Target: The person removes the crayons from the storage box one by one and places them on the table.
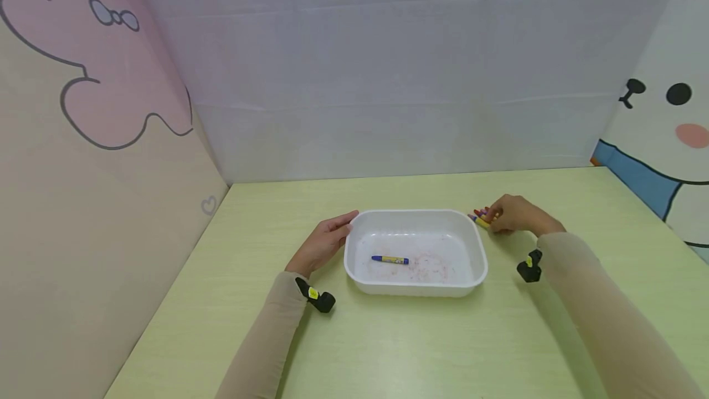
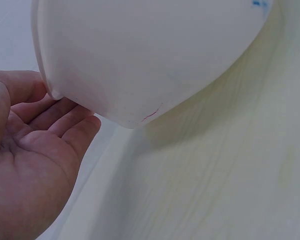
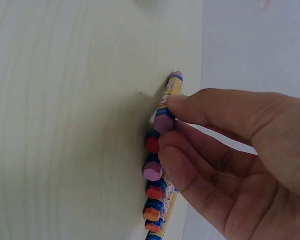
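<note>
My left hand (image 1: 324, 240) holds the left end of a white plastic tray (image 1: 415, 290). In the left wrist view its thumb meets the rim and its fingers reach under the edge. One crayon (image 1: 390, 260) with a yellow wrapper and dark blue ends lies inside. Past the tray's right side, my right hand (image 1: 517, 214) is over a small group of crayons on the table. The right wrist view shows thumb and fingers pinching a purple crayon (image 3: 164, 123) with a yellow wrapper. Beside it, red, pink and orange crayons (image 3: 153, 192) lie in a row, partly hidden by the fingers.
The pale yellow-green table (image 1: 410, 343) ends at a whitish sheet (image 1: 354, 79) behind it. Cartoon-printed panels stand at both sides. Faint reddish marks show on the tray floor. A small black camera (image 1: 530, 266) sits on each wrist.
</note>
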Available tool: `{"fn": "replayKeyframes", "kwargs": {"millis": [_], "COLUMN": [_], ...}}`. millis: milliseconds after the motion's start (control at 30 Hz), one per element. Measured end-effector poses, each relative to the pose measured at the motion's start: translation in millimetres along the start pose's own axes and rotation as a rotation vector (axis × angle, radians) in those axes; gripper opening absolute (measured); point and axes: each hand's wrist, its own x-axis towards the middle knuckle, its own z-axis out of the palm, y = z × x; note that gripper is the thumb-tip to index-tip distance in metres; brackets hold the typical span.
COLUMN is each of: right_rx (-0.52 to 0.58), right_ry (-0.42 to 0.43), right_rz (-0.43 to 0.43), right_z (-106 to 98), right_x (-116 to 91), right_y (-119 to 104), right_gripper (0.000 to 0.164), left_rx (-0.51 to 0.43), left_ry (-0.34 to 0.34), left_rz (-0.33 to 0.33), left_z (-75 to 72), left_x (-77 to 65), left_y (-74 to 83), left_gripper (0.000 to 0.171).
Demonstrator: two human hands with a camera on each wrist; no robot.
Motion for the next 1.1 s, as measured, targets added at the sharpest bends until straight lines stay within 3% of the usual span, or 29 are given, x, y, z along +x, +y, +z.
{"fn": "replayKeyframes", "kwargs": {"millis": [300,600,800,1100], "right_rx": [0.003,-0.033,-0.016,0.073], "right_ry": [0.012,0.076,0.125,0.104], "right_rz": [0.034,-0.04,-0.09,-0.167], "right_z": [2,-5,-12,-9], "right_x": [0,-5,-6,-1], "right_y": [1,-4,-22,-67], "right_gripper": [0.025,0.023,0.029,0.026], "left_rx": [-0.012,-0.008,-0.006,-0.023], "left_ry": [-0.002,-0.032,-0.029,-0.025], "left_rz": [0.0,0.015,0.023,0.018], "left_z": [-0.3,-2.2,-1.8,-2.3], "left_x": [-0.2,-0.8,-0.2,0.5], "left_y": [-0.4,-3.5,-2.5,-2.0], "left_gripper": [0.045,0.045,0.046,0.046]}}
